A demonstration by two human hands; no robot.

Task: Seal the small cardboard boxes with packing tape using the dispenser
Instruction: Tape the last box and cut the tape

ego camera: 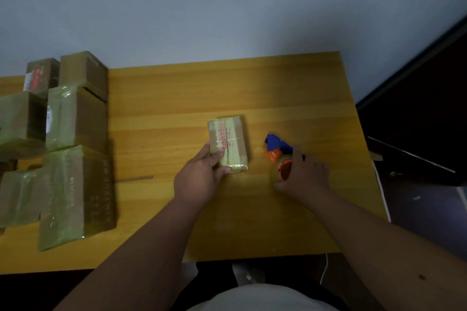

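Observation:
A small cardboard box [231, 140] wrapped in clear tape, with red print along its top, lies in the middle of the yellow wooden table [177, 98]. My left hand [199, 177] grips its near left corner, thumb on the top face. To the right, my right hand [303, 175] holds the tape dispenser [278, 151], a blue and orange tool with a roll of clear tape. The dispenser rests on the table, apart from the box.
Several larger taped cardboard boxes [73, 154] are stacked along the table's left side. A thin strip [136, 179] lies on the table near them. The table's right edge drops to a dark floor, and a pale wall stands behind.

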